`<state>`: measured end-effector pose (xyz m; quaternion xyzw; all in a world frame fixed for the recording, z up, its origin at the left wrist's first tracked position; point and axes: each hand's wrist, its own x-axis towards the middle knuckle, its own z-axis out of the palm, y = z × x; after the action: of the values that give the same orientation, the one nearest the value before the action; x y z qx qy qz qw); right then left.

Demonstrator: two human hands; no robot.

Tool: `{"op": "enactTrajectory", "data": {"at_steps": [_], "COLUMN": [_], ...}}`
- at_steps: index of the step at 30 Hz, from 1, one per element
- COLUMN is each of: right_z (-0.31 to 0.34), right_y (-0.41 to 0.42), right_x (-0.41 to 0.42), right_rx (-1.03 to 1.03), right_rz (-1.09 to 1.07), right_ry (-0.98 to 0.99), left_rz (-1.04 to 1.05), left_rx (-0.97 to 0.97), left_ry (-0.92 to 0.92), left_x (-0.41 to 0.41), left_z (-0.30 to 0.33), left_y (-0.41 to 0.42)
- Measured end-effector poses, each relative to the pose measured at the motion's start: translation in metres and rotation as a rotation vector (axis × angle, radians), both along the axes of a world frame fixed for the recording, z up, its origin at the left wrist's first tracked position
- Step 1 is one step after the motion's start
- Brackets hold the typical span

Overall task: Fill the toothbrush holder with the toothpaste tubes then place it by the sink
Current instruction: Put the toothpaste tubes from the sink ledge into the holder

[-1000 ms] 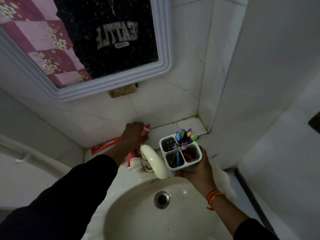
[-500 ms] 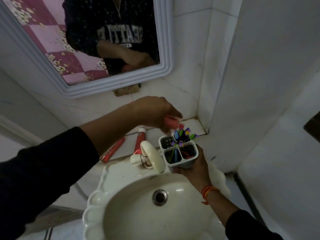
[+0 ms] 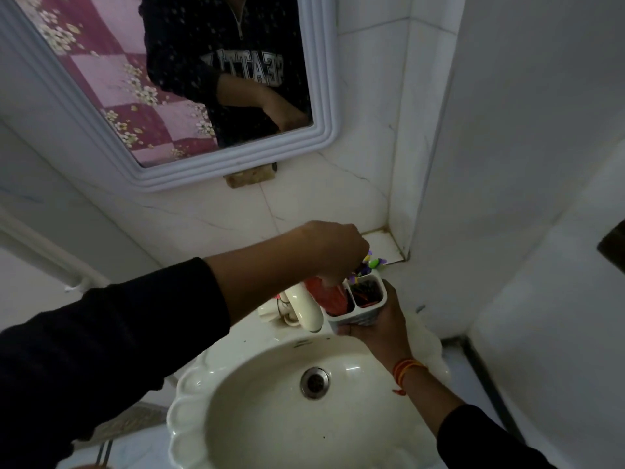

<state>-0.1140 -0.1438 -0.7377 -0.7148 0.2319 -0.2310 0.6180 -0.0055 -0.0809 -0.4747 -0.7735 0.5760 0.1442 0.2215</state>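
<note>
Toothpaste tube (image 3: 327,296) entering toothbrush holder (image 3: 363,304)

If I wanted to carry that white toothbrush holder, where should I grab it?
Probably around the lower body, from below and the side, as the right hand does. The toothbrush holder is a tall upright box with plain walls. Its open top is busy: the left hand is pushing a red toothpaste tube into one compartment, and brushes stick out behind.

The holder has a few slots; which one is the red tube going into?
The near-left compartment of the toothbrush holder, next to the tap. The left hand lowers the red toothpaste tube into it; the right-hand slot shows only dark contents.
</note>
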Motion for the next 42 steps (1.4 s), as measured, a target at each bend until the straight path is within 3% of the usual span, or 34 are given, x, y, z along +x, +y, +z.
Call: {"op": "enactTrajectory", "data": {"at_steps": [3,6,9,14,19,26,32,38,42], "right_z": [0.0,0.0,-0.005,-0.001,0.007,0.02,0.01,0.011,0.01], "right_y": [-0.002,-0.006,-0.006,-0.002,-0.004,0.003,0.0,0.0,0.001], "right_x": [0.003,0.005,0.007,0.006,0.006,0.006,0.0,0.0,-0.002], "right_rx": [0.058,0.128,0.149,0.24,0.655,0.615,0.309,0.274,0.163], "right_rz": [0.04,0.087,0.063,0.06,0.087,0.035,0.007,0.019,0.008], "right_ry": [0.014,0.058,0.053,0.043,-0.104,-0.044,0.066,0.057,0.091], "left_rz": [0.205,0.491,0.699,0.829,0.909,0.854,0.796,0.524,0.472], "left_rx": [-0.063,-0.293,-0.345,-0.106,-0.161,-0.302,-0.493,-0.453,-0.413], "left_ry": [0.309,0.529,0.454,0.268,0.271,0.201,0.312,0.102,0.173], "left_x": [0.023,0.056,0.091,0.123,0.124,0.132,0.111,0.066,0.035], "left_z": [0.002,0.002,-0.024,-0.1,-0.152,-0.146,-0.047,0.032,0.032], "left_y": [0.003,0.012,0.029,0.062,0.072,0.067,0.053,0.044,0.037]}}
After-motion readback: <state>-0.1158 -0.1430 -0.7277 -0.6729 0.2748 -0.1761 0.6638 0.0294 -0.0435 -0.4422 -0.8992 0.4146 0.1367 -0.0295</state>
